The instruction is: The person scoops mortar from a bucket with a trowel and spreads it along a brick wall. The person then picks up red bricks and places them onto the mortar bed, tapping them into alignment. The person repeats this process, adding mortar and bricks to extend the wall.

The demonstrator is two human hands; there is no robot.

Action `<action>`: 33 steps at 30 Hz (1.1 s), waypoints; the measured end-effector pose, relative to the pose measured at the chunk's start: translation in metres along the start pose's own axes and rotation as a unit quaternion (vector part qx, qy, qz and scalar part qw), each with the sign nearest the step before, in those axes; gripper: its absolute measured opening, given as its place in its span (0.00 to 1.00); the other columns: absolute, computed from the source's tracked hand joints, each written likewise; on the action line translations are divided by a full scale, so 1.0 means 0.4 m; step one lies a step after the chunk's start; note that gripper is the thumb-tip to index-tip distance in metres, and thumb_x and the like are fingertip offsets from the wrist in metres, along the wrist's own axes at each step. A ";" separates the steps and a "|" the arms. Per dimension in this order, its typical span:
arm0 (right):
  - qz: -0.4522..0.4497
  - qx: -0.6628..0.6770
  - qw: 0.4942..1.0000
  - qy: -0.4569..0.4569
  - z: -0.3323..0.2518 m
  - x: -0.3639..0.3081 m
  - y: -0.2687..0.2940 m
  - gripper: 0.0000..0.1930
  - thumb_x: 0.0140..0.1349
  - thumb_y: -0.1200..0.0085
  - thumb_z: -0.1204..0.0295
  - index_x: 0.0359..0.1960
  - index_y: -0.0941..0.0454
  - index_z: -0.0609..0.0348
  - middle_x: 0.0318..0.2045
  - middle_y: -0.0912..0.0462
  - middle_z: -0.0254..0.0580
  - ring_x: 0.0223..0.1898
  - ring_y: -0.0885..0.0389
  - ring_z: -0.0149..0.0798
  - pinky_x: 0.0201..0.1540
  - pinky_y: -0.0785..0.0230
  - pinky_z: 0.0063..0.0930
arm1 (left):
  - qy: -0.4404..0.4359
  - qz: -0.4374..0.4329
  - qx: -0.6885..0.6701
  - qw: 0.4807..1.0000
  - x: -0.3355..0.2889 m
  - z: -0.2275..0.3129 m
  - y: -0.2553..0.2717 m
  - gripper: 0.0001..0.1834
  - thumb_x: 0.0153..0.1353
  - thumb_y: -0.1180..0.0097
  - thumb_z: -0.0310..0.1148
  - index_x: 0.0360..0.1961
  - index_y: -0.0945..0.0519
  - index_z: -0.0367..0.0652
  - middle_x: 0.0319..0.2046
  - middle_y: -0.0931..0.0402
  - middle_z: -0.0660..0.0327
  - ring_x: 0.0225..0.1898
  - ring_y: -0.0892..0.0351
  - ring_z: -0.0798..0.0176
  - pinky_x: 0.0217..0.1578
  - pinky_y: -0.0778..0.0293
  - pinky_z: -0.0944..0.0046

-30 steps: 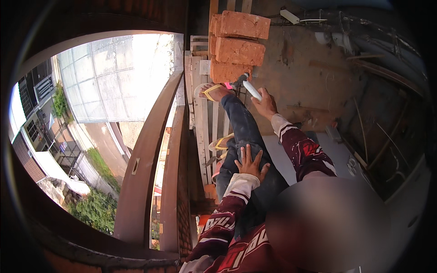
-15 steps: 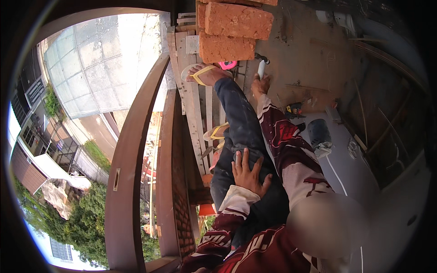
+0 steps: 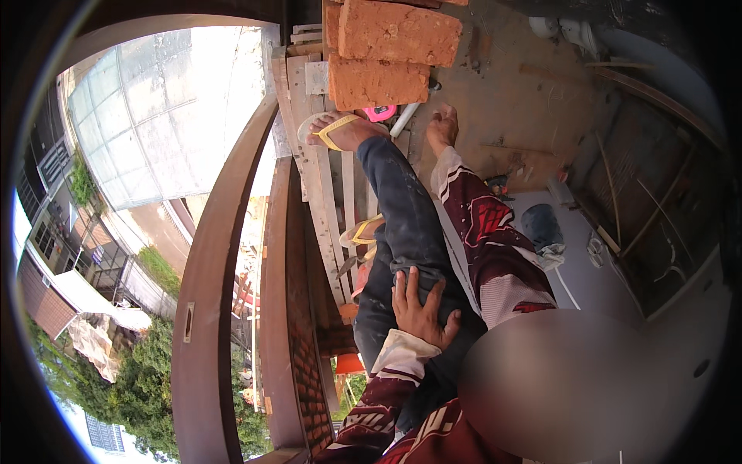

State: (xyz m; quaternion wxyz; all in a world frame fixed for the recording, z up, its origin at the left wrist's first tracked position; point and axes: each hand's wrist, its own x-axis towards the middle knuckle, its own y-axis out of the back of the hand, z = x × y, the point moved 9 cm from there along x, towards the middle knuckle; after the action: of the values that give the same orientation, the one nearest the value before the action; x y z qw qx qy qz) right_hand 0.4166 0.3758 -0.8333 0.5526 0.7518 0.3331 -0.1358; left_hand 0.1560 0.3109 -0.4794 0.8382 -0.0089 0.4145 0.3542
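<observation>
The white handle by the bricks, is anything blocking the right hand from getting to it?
Nothing visible is. Between the right hand and the white handle there's just a gap. The bricks are beyond the handle, and the pink thing is on its left.

White hammer handle (image 3: 406, 119), orange bricks (image 3: 399, 32)

There are two hands (image 3: 421, 311), two legs (image 3: 411, 203), two sandals (image 3: 328, 139), one hammer (image 3: 404, 121) and one pink tape measure (image 3: 379, 114). Of bricks (image 3: 399, 32), at least three show, perhaps four, as the upper edge crops them.
</observation>
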 end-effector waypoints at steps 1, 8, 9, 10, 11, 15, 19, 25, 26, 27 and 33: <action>0.027 0.011 0.999 0.043 -0.065 -0.015 0.041 0.28 0.64 0.41 0.71 0.65 0.34 0.62 0.64 0.32 0.57 0.63 0.28 0.54 0.62 0.32 0.40 | -0.001 0.001 -0.001 1.000 0.002 0.004 0.003 0.33 0.57 0.41 0.55 0.62 0.23 0.51 0.70 0.46 0.34 0.72 0.51 0.24 0.68 0.49 0.29; 0.033 -0.204 0.790 0.577 -0.630 -0.142 0.138 0.53 0.50 0.26 0.61 0.76 0.47 0.40 0.71 0.46 0.52 0.72 0.46 0.58 0.70 0.50 0.60 | -0.011 0.009 0.006 1.000 0.017 0.029 0.019 0.32 0.57 0.41 0.53 0.61 0.23 0.51 0.71 0.46 0.35 0.73 0.52 0.25 0.67 0.49 0.29; 0.017 -0.232 0.740 0.631 -0.681 -0.148 0.118 0.55 0.48 0.24 0.61 0.77 0.48 0.36 0.71 0.46 0.53 0.72 0.47 0.59 0.70 0.52 0.64 | -0.008 0.005 0.008 1.000 0.019 0.031 0.018 0.32 0.57 0.41 0.53 0.61 0.23 0.52 0.71 0.46 0.36 0.73 0.52 0.26 0.67 0.49 0.29; -0.002 -0.271 0.722 0.636 -0.713 -0.135 0.096 0.57 0.46 0.24 0.60 0.77 0.49 0.34 0.71 0.46 0.52 0.72 0.47 0.59 0.70 0.51 0.64 | -0.014 0.009 0.015 1.000 0.021 0.035 0.021 0.31 0.57 0.41 0.52 0.61 0.23 0.51 0.71 0.46 0.35 0.72 0.51 0.24 0.67 0.49 0.30; -0.021 -0.309 0.704 0.639 -0.737 -0.124 0.075 0.58 0.45 0.23 0.59 0.77 0.50 0.31 0.72 0.47 0.51 0.72 0.47 0.58 0.70 0.50 0.64 | -0.016 0.008 0.021 1.000 0.020 0.039 0.022 0.31 0.57 0.41 0.51 0.60 0.22 0.50 0.70 0.46 0.34 0.71 0.50 0.23 0.67 0.48 0.31; -0.104 -0.417 0.705 0.564 -0.758 -0.108 0.036 0.61 0.43 0.22 0.59 0.77 0.52 0.24 0.71 0.46 0.51 0.71 0.45 0.59 0.70 0.49 0.66 | -0.014 0.022 0.040 0.999 0.016 0.048 0.026 0.31 0.56 0.38 0.51 0.59 0.22 0.50 0.69 0.44 0.35 0.71 0.48 0.25 0.67 0.47 0.32; -0.113 -0.346 0.776 0.514 -0.783 -0.184 0.053 0.64 0.39 0.22 0.59 0.78 0.53 0.34 0.66 0.40 0.56 0.66 0.40 0.60 0.67 0.45 0.61 | 0.035 0.029 -0.052 0.998 0.078 0.002 0.053 0.34 0.56 0.33 0.52 0.59 0.23 0.45 0.67 0.38 0.38 0.70 0.41 0.33 0.66 0.43 0.34; -0.317 -0.145 0.850 0.396 -0.707 -0.478 0.068 0.64 0.38 0.24 0.55 0.76 0.52 0.63 0.59 0.34 0.60 0.60 0.35 0.61 0.64 0.39 0.53 | 0.278 0.208 -0.543 0.764 0.279 -0.241 0.236 0.46 0.58 0.27 0.44 0.70 0.39 0.35 0.61 0.29 0.43 0.63 0.29 0.52 0.62 0.31 0.55; -0.320 -0.125 0.840 0.419 -0.708 -0.548 0.079 0.64 0.39 0.24 0.54 0.76 0.52 0.63 0.60 0.34 0.61 0.62 0.36 0.62 0.65 0.41 0.53 | 0.241 0.237 -0.554 0.761 0.295 -0.238 0.279 0.47 0.59 0.27 0.42 0.70 0.41 0.34 0.61 0.29 0.44 0.62 0.28 0.53 0.61 0.29 0.57; -0.323 -0.092 0.827 0.451 -0.715 -0.614 0.089 0.64 0.39 0.24 0.53 0.76 0.52 0.63 0.61 0.35 0.62 0.63 0.36 0.63 0.66 0.42 0.52 | 0.193 0.271 -0.569 0.752 0.304 -0.233 0.321 0.47 0.59 0.27 0.39 0.71 0.43 0.34 0.61 0.29 0.46 0.61 0.27 0.54 0.59 0.27 0.58; -0.434 -0.129 0.715 0.533 -0.651 -0.673 0.023 0.65 0.40 0.23 0.49 0.76 0.51 0.63 0.69 0.43 0.62 0.72 0.47 0.66 0.72 0.54 0.58 | 0.134 0.414 -0.557 0.708 0.122 -0.319 0.394 0.27 0.58 0.28 0.27 0.56 0.26 0.31 0.48 0.19 0.51 0.44 0.16 0.58 0.46 0.17 0.59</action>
State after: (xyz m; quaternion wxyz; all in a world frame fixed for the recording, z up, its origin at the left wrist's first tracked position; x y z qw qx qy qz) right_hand 0.1804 0.5196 -0.5808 0.2555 0.3945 0.8762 0.1064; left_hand -0.0069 0.4181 -0.5535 0.3861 -0.3490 0.2124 0.8270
